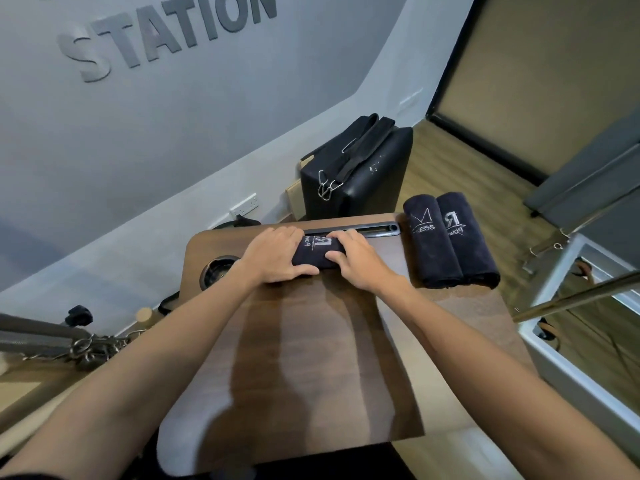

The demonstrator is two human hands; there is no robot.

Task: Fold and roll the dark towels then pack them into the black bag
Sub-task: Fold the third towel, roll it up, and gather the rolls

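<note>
Towel roll (320, 252) at table's (311, 358) far edge, long axis left–right, spanned by both hands — left hand (273, 254) and right hand (358, 259) each grasping an end. Two finished rolls (450, 244) lie right; black bag (356, 168) farther beyond, nearer the right hand.

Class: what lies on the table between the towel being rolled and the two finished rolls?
Only bare wooden table, in the head view, between the towel and the finished rolls.
</note>
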